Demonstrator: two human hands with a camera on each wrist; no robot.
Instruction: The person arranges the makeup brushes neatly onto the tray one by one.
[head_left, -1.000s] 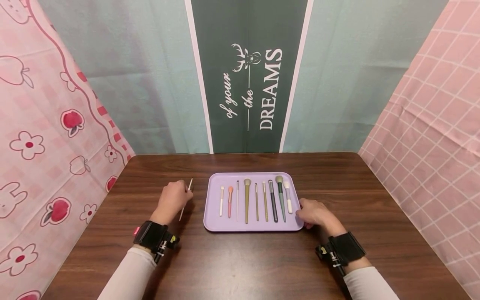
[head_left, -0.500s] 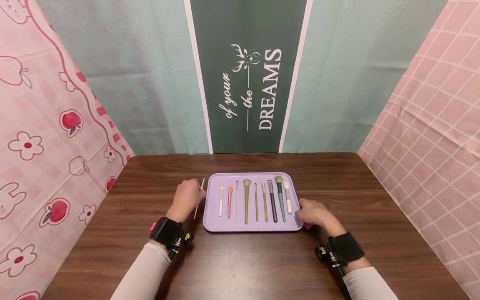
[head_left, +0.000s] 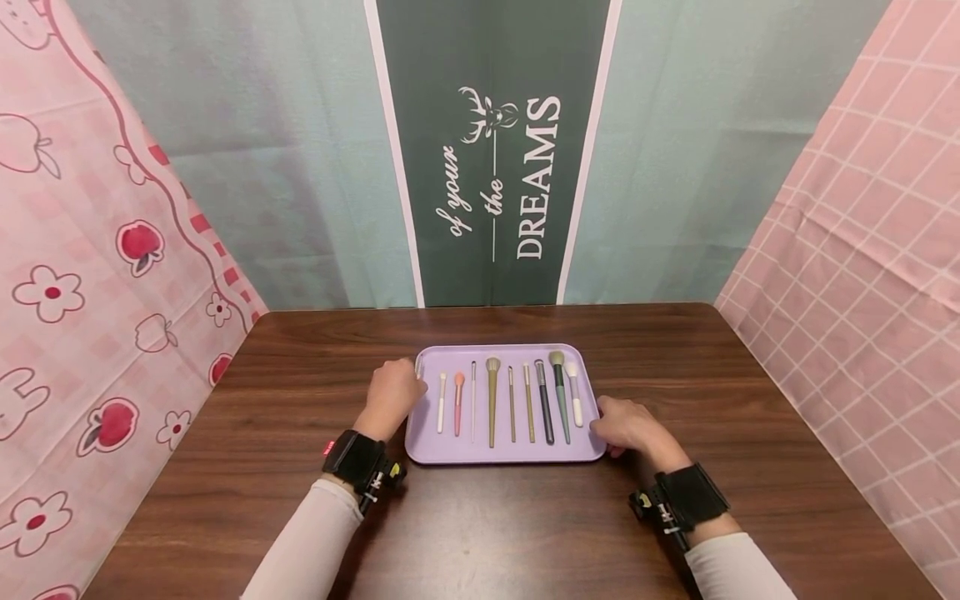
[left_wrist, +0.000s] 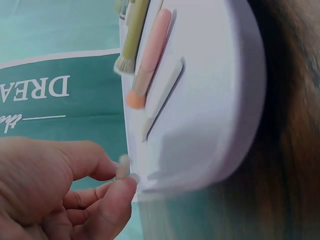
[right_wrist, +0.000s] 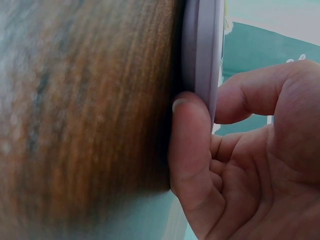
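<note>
Thumb and fingers of my left hand [head_left: 395,392] pinch a thin, pale makeup brush [left_wrist: 123,166] over the left end of the lilac tray [head_left: 480,454]. Most of that brush is hidden by the hand in the head view. On the tray several makeup brushes lie side by side, handles toward me. The leftmost are a small white brush [head_left: 441,404] and a pink brush with an orange tip [head_left: 458,406]. My right hand [head_left: 630,423] grips the tray's right edge, and the right wrist view shows its rim [right_wrist: 205,55] between the thumb and a bent finger.
The tray rests on a dark wooden table [head_left: 480,533]. Behind the table hangs a green curtain [head_left: 495,283] with white lettering, and pink patterned cloths [head_left: 862,208] flank both sides. Each wrist wears a black strap with a small camera mount.
My left hand has moved right with the thin brush, from the bare table left of the tray to over the tray's left end. My right hand and the tray have stayed put.
</note>
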